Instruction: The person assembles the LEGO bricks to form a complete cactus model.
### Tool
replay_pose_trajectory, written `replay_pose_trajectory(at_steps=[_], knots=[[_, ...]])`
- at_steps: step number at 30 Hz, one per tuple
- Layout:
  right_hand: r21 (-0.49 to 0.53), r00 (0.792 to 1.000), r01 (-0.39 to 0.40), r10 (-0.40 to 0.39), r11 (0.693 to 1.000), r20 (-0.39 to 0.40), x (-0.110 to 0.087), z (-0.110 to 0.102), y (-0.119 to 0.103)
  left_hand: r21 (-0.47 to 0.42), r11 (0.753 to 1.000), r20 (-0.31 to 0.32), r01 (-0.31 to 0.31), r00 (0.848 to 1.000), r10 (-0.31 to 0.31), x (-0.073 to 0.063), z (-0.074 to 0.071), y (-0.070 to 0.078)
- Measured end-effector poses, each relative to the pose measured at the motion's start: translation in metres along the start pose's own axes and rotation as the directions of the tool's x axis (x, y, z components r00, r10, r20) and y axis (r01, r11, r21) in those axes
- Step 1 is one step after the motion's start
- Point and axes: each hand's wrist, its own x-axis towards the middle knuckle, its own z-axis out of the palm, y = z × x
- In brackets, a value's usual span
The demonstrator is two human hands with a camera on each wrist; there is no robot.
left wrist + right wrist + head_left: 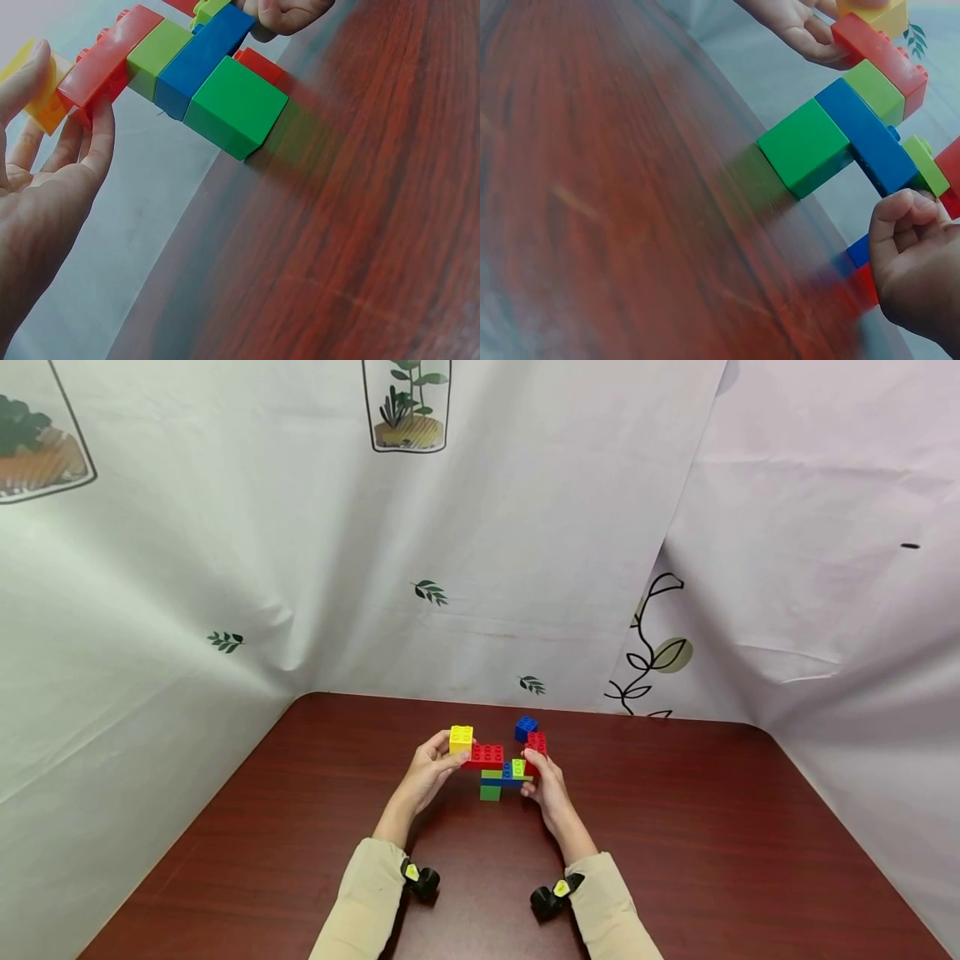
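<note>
A structure of joined toy building bricks stands between the hands. Its base is a green brick (236, 105), topped by a long blue brick (866, 135) and a light green brick (875, 91). A red brick (488, 755) lies across the upper left, with a yellow brick (461, 739) at its outer end. My left hand (426, 777) grips that end, thumb on the yellow brick and fingers under the red one. On the other side, my right hand (551, 792) holds another red brick (536, 742) beside a small light green brick (927, 165), fingertips curled below.
A loose blue brick (527, 727) sits behind the structure on the dark red-brown table (697, 827). A red piece (868, 285) shows low beside the right hand in the right wrist view. White printed cloth (525, 527) hangs behind the table.
</note>
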Motion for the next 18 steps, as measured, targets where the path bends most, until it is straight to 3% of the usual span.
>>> replay_pose_trajectory(at_steps=[18], knots=[[-0.032,1.0,-0.005,0.005,0.999,0.013,-0.0015,-0.001,0.0007,-0.004,1.0,-0.002,0.0,1.0,0.0,-0.0011,-0.001,0.0009]])
